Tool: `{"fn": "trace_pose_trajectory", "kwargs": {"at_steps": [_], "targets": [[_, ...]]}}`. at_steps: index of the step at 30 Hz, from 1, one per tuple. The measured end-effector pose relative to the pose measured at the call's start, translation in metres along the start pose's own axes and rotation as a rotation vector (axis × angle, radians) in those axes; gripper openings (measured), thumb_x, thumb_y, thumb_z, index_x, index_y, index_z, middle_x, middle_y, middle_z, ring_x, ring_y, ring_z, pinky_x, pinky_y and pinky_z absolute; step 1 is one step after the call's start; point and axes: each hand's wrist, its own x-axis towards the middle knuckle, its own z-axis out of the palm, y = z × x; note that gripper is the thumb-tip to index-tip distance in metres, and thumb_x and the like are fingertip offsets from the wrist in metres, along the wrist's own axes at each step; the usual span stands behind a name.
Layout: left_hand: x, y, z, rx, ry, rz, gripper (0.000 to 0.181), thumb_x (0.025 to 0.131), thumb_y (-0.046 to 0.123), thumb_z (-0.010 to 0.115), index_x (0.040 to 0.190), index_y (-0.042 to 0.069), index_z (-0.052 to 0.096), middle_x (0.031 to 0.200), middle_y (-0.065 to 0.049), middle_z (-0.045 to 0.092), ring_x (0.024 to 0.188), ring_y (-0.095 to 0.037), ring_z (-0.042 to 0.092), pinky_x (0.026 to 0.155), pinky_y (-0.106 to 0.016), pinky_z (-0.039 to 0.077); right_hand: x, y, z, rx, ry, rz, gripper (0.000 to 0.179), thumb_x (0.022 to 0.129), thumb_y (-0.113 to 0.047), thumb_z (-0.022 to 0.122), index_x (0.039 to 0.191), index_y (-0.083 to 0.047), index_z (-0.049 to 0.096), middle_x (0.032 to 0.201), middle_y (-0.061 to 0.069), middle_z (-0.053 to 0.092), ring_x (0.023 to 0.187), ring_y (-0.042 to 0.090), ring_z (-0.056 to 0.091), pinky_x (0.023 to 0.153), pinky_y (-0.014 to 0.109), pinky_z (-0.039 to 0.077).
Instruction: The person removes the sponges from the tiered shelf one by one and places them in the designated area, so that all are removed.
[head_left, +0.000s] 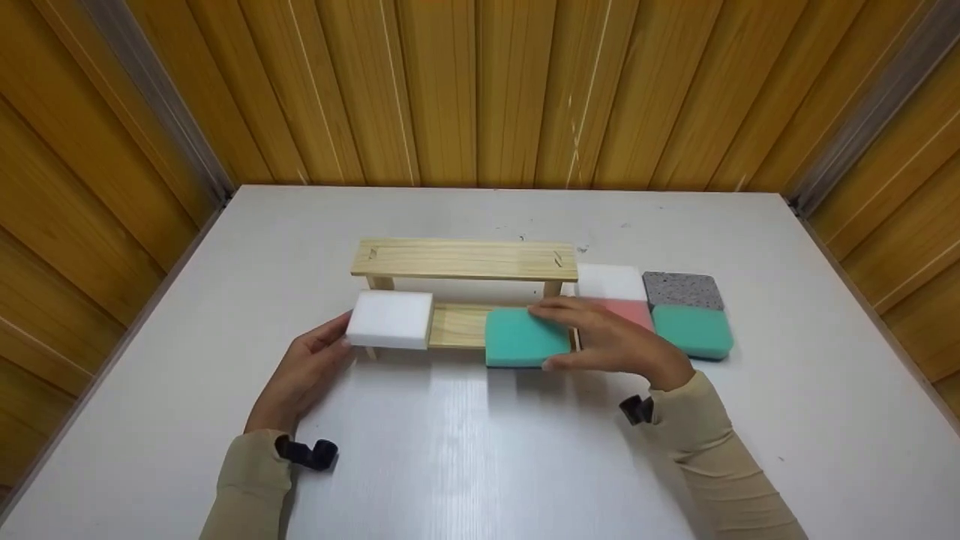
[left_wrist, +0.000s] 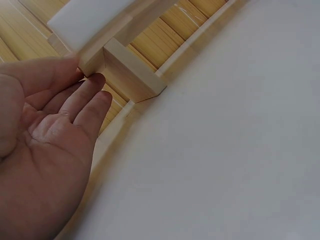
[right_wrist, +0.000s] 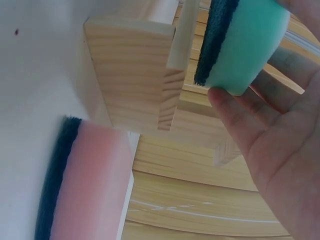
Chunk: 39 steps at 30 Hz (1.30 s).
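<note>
Nearest the viewer, 2 beige sleeves are seen over the white bench (head_left: 465,450), each wrist carrying a small black clip. The left hand (head_left: 304,371) lies with fingers straight and relaxed, its fingertips touching the left end of a white foam block (head_left: 390,320); in the left wrist view the fingertips (left_wrist: 95,82) are pressed against the wooden corner of the shelf just under the block. The right hand (head_left: 611,337) is curled round the right end of a green sponge (head_left: 525,337), thumb at the front edge and fingers across the top; in the right wrist view the sponge's (right_wrist: 245,45) dark scouring layer is seen on its side, and the thumb (right_wrist: 227,107) is set under it.

Both the foam block and the green sponge rest on the lower board of a 2-tier wooden shelf (head_left: 465,259), the block at its left end, the sponge toward its right end.

Just right of the shelf, 4 more pieces lie together on the bench: a pink sponge (head_left: 634,311), a second green sponge (head_left: 694,330), a white block (head_left: 609,283) and a grey block (head_left: 682,290). Wooden panelled walls stand behind.
</note>
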Motion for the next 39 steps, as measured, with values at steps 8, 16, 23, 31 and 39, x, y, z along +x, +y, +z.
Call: {"fn": "trace_pose_trajectory", "kwargs": {"at_steps": [8,16,23,31,39], "targets": [[0.0,0.001,0.0,0.018,0.006,0.002,0.062,0.094,0.02,0.063,0.147,0.004,0.036,0.156,-0.009,0.033,0.145,-0.021,0.028,0.106,-0.013,0.038,-0.009,0.006,-0.002,-0.006,0.018,-0.007,0.074,0.081,-0.034,0.077,0.144,-0.01,0.045,0.146,0.01,0.045,0.135,0.032,0.042,0.109,0.051,0.04],[-0.001,0.001,0.0,0.006,0.012,-0.011,0.063,0.093,0.019,0.064,0.147,0.004,0.036,0.155,-0.008,0.033,0.144,-0.02,0.029,0.105,-0.014,0.039,-0.018,0.011,-0.005,-0.004,0.02,0.018,0.073,0.083,-0.037,0.075,0.145,-0.013,0.044,0.147,0.01,0.043,0.135,0.033,0.041,0.107,0.052,0.042],[-0.001,-0.001,0.0,0.004,0.014,-0.014,0.063,0.093,0.02,0.064,0.148,0.005,0.036,0.155,-0.007,0.034,0.141,-0.016,0.035,0.106,-0.017,0.039,-0.026,0.016,-0.007,0.002,0.021,0.035,0.074,0.083,-0.035,0.075,0.146,-0.011,0.042,0.147,0.012,0.042,0.138,0.036,0.036,0.107,0.054,0.041],[0.0,-0.001,0.001,0.011,0.013,-0.007,0.064,0.092,0.022,0.065,0.148,0.005,0.036,0.155,-0.007,0.035,0.143,-0.02,0.032,0.106,-0.016,0.039,-0.034,0.024,-0.009,0.022,0.033,0.042,0.073,0.083,-0.032,0.075,0.145,-0.01,0.043,0.147,0.015,0.041,0.135,0.035,0.04,0.106,0.055,0.042],[0.0,0.0,0.001,-0.006,0.006,-0.012,0.065,0.092,0.022,0.065,0.148,0.006,0.036,0.155,-0.007,0.035,0.144,-0.02,0.032,0.107,-0.016,0.039,-0.042,0.031,-0.011,0.016,0.045,0.033,0.074,0.083,-0.033,0.076,0.145,-0.009,0.043,0.148,0.015,0.041,0.136,0.034,0.039,0.104,0.055,0.042]]}}
